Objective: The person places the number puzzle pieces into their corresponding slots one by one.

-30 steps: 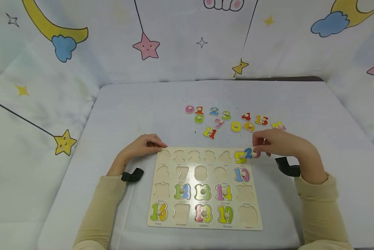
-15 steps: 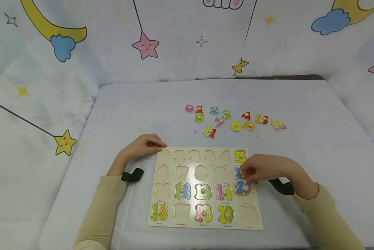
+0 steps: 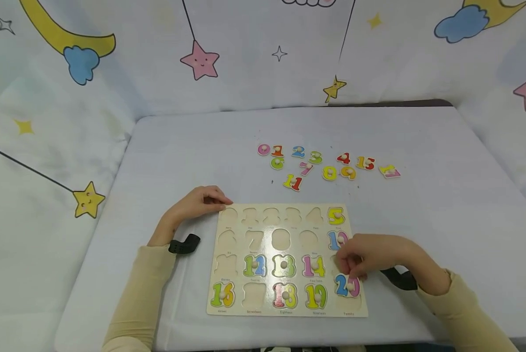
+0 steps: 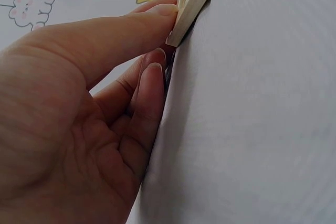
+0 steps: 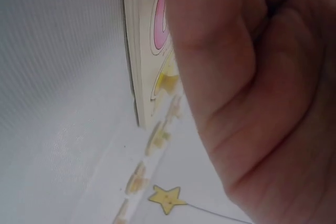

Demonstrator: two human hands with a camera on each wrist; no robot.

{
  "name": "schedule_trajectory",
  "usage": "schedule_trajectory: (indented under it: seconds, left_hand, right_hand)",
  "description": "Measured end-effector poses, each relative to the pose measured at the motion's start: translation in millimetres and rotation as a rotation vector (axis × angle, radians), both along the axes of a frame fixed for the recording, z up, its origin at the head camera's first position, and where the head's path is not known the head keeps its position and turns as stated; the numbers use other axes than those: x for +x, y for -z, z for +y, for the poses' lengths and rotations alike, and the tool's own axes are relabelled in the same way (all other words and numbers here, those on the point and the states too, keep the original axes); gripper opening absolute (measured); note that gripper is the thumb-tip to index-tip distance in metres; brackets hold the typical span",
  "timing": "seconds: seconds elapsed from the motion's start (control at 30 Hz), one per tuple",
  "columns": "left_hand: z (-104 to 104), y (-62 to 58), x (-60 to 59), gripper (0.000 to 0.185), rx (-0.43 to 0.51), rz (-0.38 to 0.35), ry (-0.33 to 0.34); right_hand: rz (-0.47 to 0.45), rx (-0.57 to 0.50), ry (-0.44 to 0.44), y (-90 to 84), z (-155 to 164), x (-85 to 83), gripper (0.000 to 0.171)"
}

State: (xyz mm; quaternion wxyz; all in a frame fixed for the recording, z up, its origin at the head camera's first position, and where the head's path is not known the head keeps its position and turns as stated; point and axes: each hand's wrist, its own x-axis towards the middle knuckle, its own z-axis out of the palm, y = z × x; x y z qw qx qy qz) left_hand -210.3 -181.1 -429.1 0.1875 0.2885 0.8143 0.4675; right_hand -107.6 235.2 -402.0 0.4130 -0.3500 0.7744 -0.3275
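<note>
A wooden number puzzle board (image 3: 266,306) lies on the table. At its far left corner my left hand (image 3: 197,203) pinches the edge, the thumb and a fingertip meeting the corner (image 4: 181,32) in the left wrist view. My right hand (image 3: 377,255) holds the blue and pink number 20 piece (image 3: 342,285) by its knob. This piece is over the board's bottom right, overlapping the upper part of the Twenty recess (image 3: 350,304). In the right wrist view the palm hides the piece. Pieces 5 (image 3: 334,215), 10 (image 3: 333,240) and several others sit in their recesses.
Beyond the board lie loose number pieces, among them a 0 (image 3: 260,149), an 11 (image 3: 288,180), a 15 (image 3: 361,162) and a yellow and pink piece (image 3: 387,173). A patterned cloth (image 3: 241,29) hangs behind the white table (image 3: 192,146).
My right hand has carried the 20 piece from beside the 5 at the board's top right down toward the bottom right recess. My left hand stays at the corner.
</note>
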Motion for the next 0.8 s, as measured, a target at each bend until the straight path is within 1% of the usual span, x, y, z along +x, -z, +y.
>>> schedule_trajectory:
  seconds: [0.1,0.27,0.43,0.57,0.67,0.8]
  left_hand:
    - [-1,-1.9,-0.1,0.017,-0.004,0.000,-0.003]
    - [-1,-1.2,-1.1,0.017,-0.005,0.004,0.002]
    - [-1,-1.5,-1.8,0.017,0.001,0.010,0.003]
    - [-1,-2.6,-1.3,0.017,0.007,0.008,0.003]
    - [-1,-2.2,-1.0,0.017,0.007,0.002,0.002]
    - [-1,0.2,-1.4,0.017,0.005,-0.002,0.008]
  right_hand:
    - [-0.013,0.021,0.011,-0.2,-1,1.1,0.016]
    - [-0.035,0.013,0.006,0.8,1,1.0,0.016]
    - [-0.053,-0.022,-0.030,3.7,-1,4.0,0.016]
    - [-0.012,-0.023,-0.042,2.6,-4,8.3,0.019]
    - [0.025,0.021,-0.029,1.0,-7,11.3,0.021]
    - [0.051,0.088,-0.002,-0.5,-10,14.4,0.023]
